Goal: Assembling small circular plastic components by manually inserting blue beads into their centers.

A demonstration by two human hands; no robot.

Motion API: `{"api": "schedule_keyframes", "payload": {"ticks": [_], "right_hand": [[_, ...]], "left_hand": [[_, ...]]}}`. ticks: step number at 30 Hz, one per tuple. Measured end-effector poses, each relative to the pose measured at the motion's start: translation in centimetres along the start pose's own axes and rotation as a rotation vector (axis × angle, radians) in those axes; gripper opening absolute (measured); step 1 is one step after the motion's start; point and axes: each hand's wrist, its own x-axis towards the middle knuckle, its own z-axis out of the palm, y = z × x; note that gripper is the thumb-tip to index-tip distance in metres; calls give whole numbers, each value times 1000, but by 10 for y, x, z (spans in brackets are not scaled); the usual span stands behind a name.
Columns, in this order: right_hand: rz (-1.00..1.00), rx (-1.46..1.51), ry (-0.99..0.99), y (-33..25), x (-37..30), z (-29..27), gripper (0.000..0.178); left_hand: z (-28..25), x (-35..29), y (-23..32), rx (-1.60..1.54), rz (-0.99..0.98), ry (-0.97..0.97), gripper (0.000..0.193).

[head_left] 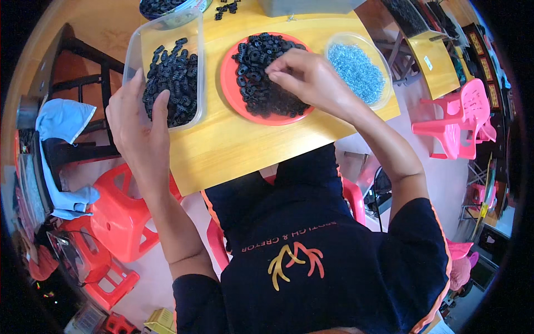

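My left hand [136, 119] is at the near left corner of a clear plastic tub [201, 72], thumb and fingers apart and nothing seen between them. Inside that tub lies a heap of small black plastic parts [175, 83]. Over the right side of a red round plate [229, 83], my right hand [311, 78] has its thumb and fingertips pinched together. Whatever they hold, if anything, is too small to make out. Loose black plastic pieces [257, 72] cover most of the plate. Right of it, a round clear container [385, 67] holds many tiny light-blue pieces [356, 72].
Several black parts [226, 9] lie at the table's far side, beside a bowl [167, 8] of black pieces. A grey bin [308, 5] stands at the far edge. Red stools [119, 214] are left of the yellow table [245, 156]; a pink chair [459, 119] stands to the right.
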Motion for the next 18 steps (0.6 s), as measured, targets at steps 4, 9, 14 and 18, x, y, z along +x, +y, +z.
{"api": "schedule_keyframes", "payload": {"ticks": [4, 9, 14, 18], "right_hand": [[-59, -419, -39, -3, 21, 20, 18], [-141, -657, -134, 0, 30, 37, 22], [-156, -627, -95, 4, 30, 43, 20], [-170, -596, -50, 7, 28, 40, 18]], "left_hand": [[-2, -13, 30, -279, -193, -44, 32], [13, -43, 63, -491, -158, -263, 27], [37, -62, 68, -614, -252, -395, 22], [53, -67, 65, -677, -383, -432, 17]]}}
